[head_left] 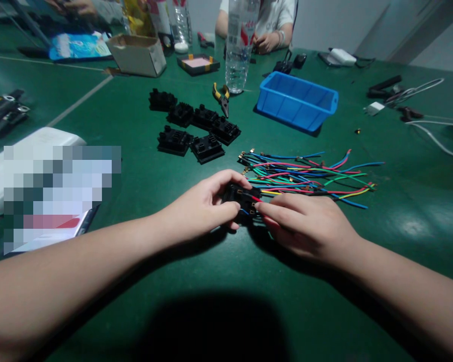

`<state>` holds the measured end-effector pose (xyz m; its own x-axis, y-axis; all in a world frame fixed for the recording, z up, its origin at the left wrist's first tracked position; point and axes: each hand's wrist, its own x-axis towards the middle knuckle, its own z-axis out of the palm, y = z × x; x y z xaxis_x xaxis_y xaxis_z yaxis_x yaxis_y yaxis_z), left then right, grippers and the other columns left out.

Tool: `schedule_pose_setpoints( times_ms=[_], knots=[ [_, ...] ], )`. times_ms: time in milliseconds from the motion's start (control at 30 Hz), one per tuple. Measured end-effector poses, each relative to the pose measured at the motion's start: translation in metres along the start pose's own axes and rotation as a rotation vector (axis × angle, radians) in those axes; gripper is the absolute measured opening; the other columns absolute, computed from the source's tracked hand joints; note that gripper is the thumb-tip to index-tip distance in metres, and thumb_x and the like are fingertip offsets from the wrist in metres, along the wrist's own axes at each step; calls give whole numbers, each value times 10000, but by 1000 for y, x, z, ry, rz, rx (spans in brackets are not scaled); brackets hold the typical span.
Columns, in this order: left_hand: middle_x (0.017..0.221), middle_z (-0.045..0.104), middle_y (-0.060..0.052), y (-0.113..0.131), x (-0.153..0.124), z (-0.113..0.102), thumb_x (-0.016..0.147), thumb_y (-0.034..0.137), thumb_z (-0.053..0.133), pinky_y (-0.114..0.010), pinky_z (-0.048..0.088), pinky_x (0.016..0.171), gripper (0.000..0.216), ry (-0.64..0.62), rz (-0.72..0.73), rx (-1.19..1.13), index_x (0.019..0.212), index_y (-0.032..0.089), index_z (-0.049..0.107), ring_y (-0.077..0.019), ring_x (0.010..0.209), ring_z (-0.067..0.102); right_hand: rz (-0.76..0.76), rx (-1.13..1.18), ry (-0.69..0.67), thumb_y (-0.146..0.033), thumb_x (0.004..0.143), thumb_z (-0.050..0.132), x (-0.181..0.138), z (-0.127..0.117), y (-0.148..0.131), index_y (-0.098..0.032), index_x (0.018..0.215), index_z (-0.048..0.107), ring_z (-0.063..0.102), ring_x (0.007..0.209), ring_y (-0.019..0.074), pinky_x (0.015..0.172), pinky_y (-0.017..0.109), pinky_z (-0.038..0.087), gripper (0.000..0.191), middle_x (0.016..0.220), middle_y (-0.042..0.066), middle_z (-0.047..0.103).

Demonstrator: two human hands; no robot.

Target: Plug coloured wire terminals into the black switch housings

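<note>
Black module [244,205] observed near centre of my remote feed, gripped by left hand [207,202], right hand [305,221] pinching red wire [256,199] at its three o'clock side, loose wires [305,175] toward two o'clock.

Note upright clear bottle [238,50], just beside yellow-handled pliers [222,98]; see blue bin [289,106] to right of bottle; locate open cardboard box [138,59] at rear left, beside blue packet [79,46]; find dark tray [206,70], pink inside, between box and bottle; see white adapter [375,108] at far right.
</note>
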<state>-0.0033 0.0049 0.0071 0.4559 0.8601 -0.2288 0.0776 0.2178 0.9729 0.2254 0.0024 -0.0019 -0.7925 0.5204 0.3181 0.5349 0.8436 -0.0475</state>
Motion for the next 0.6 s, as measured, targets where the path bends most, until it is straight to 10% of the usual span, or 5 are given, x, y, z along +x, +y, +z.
schedule_pose_setpoints(
  times_ms=[267, 600],
  knots=[
    [991, 577, -13, -3, -6, -3, 788, 194, 606, -306, 467, 834, 268, 31, 220, 415, 1042, 203, 521, -173, 930, 562, -114, 4, -58, -216, 977, 398, 3, -2, -2, -239, 1207, 626, 560, 683, 146, 577, 259, 325, 325, 880, 48, 676],
    [888, 552, -1, -3, -1, -2, 859, 301, 577, -241, 513, 576, 207, -18, 62, 58, 1022, 195, 507, -109, 668, 558, -91, 13, -54, -168, 950, 432, 4, 1, -3, -235, 1235, 603, 589, 724, 153, 599, 252, 387, 339, 971, 73, 687]
  ],
)
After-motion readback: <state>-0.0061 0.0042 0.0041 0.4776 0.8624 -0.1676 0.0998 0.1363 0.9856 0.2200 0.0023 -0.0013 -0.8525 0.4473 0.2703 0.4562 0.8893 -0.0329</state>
